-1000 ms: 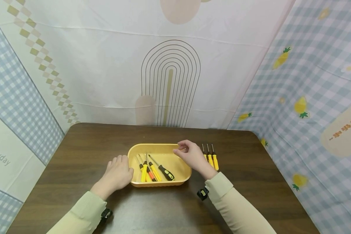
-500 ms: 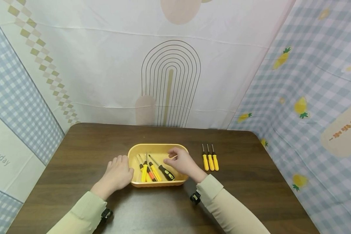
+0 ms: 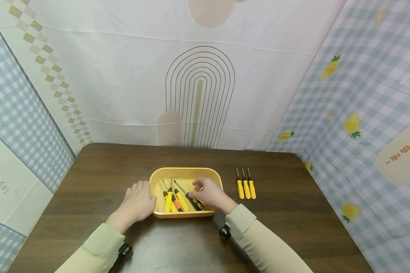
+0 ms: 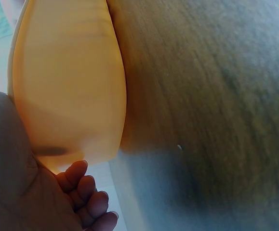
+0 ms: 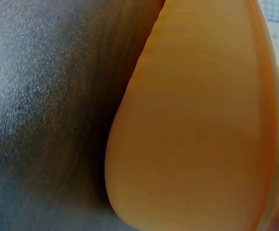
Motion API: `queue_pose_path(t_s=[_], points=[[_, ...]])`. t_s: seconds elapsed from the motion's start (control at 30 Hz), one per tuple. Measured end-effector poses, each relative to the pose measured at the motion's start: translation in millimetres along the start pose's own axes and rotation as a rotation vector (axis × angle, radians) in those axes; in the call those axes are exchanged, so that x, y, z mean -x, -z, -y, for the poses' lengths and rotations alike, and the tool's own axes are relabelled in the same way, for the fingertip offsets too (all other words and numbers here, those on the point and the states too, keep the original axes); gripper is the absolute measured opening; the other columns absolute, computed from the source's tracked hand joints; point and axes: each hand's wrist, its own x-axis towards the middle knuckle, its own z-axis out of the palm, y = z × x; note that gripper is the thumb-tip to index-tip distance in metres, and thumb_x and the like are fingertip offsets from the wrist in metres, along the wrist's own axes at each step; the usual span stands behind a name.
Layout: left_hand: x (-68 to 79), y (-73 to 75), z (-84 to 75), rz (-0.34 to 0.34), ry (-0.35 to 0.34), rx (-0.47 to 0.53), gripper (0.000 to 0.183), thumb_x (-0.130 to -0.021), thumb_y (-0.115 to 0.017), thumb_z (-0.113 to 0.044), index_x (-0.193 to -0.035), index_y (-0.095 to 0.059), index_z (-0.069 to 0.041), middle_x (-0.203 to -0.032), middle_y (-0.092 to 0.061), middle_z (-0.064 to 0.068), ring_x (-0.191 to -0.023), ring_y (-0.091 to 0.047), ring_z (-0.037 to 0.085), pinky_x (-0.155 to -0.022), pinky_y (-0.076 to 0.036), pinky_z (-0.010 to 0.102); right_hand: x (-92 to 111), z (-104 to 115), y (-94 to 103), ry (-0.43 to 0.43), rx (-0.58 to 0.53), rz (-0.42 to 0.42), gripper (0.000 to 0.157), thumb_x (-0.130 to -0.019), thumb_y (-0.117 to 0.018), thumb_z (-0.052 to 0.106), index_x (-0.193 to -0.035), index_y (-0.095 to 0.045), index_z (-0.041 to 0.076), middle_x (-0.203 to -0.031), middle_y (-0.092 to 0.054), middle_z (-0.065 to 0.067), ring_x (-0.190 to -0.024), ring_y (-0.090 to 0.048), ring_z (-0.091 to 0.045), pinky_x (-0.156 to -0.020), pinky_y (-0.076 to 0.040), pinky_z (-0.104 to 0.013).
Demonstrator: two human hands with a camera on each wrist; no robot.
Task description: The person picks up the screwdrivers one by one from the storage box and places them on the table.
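A yellow plastic basket (image 3: 186,215) sits on the table, holding several screwdrivers. My left hand (image 3: 136,201) grips its left end; in the left wrist view the thumb lies at the rim and the fingers (image 4: 86,187) bend around the corner. My right hand (image 3: 209,194) reaches into the basket from the right, thumb and fingers apart, with the thumb right at the handle of a black-and-green screwdriver (image 3: 197,205). Left of that lie yellow-handled screwdrivers (image 3: 182,201) and one with an orange-red band (image 3: 177,204). In the right wrist view the basket's wall (image 5: 197,125) hides most of the hand.
Three yellow-handled screwdrivers (image 3: 246,190) lie side by side on the dark wooden table (image 3: 276,227), right of the basket, shafts pointing away. A white printed cloth (image 3: 130,87) hangs behind the table, and a blue checked cloth (image 3: 355,87) at the right.
My right hand has moved left and down from the basket's right rim to the black-and-green screwdriver's handle. The left hand, basket and screwdrivers have stayed put.
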Motion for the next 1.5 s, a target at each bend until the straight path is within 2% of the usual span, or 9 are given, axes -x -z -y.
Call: queue_pose_path(t_s=[0.3, 0.57, 0.77, 1.1, 1.4, 1.5], points=[[-0.4, -0.6, 0.4, -0.014, -0.004, -0.003, 0.033, -0.089, -0.053, -0.024, -0.104, -0.048, 0.005, -0.092, -0.044, 0.013, -0.088, -0.044, 0.032, -0.075, -0.033, 0.047, -1.3, 0.7, -4.1, -0.032, 0.069, 0.028, 0.034, -0.084, -0.075, 0.02, -0.111, -0.064, 0.002, -0.089, -0.06, -0.002, -0.08, -0.057, -0.014, -0.069, -0.049, -0.032], [0.0, -0.2, 0.1, 0.0, 0.0, 0.003, 0.033, -0.089, -0.053, -0.023, -0.105, -0.047, 0.006, -0.091, -0.044, 0.013, -0.087, -0.043, 0.031, -0.075, -0.033, 0.046, -1.2, 6.7, -6.4, -0.089, 0.098, 0.063, 0.032, -0.083, -0.076, 0.024, -0.108, -0.066, 0.007, -0.084, -0.06, 0.003, -0.078, -0.057, -0.012, -0.071, -0.048, -0.033], [0.3, 0.7, -0.3, -0.006, -0.002, 0.006, 0.033, -0.089, -0.053, -0.023, -0.105, -0.047, 0.006, -0.092, -0.045, 0.013, -0.088, -0.043, 0.032, -0.075, -0.033, 0.047, -0.1, 11.0, -8.1, -0.075, 0.107, 0.075, 0.026, -0.083, -0.074, 0.021, -0.103, -0.067, 0.007, -0.084, -0.062, 0.002, -0.077, -0.057, -0.012, -0.071, -0.048, -0.033], [0.5, 0.2, -0.7, -0.001, 0.003, 0.007, 0.034, -0.089, -0.053, -0.023, -0.105, -0.048, 0.006, -0.092, -0.045, 0.013, -0.088, -0.044, 0.032, -0.076, -0.033, 0.047, 2.2, 12.6, -11.6, -0.069, 0.08, 0.085, 0.017, -0.083, -0.069, 0.011, -0.098, -0.065, 0.006, -0.081, -0.06, 0.0, -0.067, -0.055, -0.015, -0.057, -0.046, -0.03], [0.3, 0.5, 0.0, 0.006, 0.008, 0.004, 0.035, -0.089, -0.053, -0.024, -0.106, -0.047, 0.006, -0.092, -0.045, 0.013, -0.088, -0.043, 0.032, -0.076, -0.034, 0.047, 2.5, 7.8, -3.6, -0.043, 0.095, 0.049, 0.015, -0.085, -0.068, 0.012, -0.099, -0.066, 0.007, -0.084, -0.06, 0.001, -0.074, -0.056, -0.013, -0.067, -0.048, -0.03], [0.1, 0.2, 0.2, 0.011, 0.008, 0.005, 0.035, -0.089, -0.053, -0.024, -0.106, -0.047, 0.006, -0.092, -0.044, 0.013, -0.088, -0.043, 0.031, -0.076, -0.033, 0.047, 1.6, 5.3, 2.6, -0.016, 0.082, 0.024, 0.016, -0.086, -0.068, 0.014, -0.101, -0.066, 0.008, -0.085, -0.059, 0.002, -0.075, -0.056, -0.013, -0.065, -0.049, -0.029]])
